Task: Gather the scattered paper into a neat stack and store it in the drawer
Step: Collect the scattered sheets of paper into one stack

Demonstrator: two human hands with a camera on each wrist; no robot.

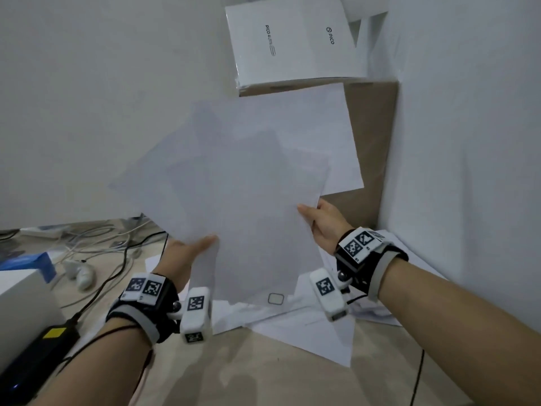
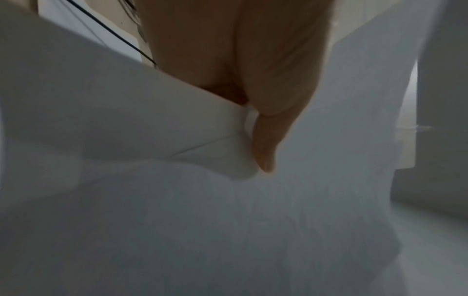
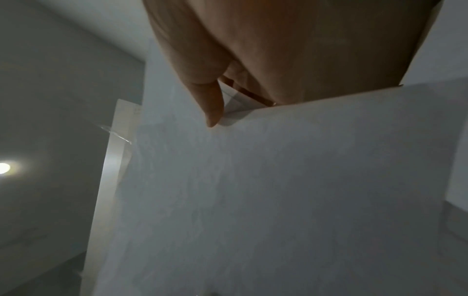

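Observation:
I hold a loose bundle of white paper sheets [image 1: 234,177] up in front of me, fanned and uneven. My left hand [image 1: 190,250] pinches its lower left edge, thumb on top and fingers hidden behind; the left wrist view shows the thumb pressing the paper [image 2: 177,200]. My right hand [image 1: 319,221] pinches the right edge, and its thumb lies on the sheet [image 3: 278,190] in the right wrist view. More white sheets [image 1: 307,332] lie scattered on the floor below. No drawer shows in any view.
A white PICO box [image 1: 292,42] sits on a brown cardboard box [image 1: 371,142] against the wall. Cables [image 1: 102,250], a white controller [image 1: 79,273], a black power brick [image 1: 44,344] and a white-and-blue box [image 1: 23,276] lie at left on the floor.

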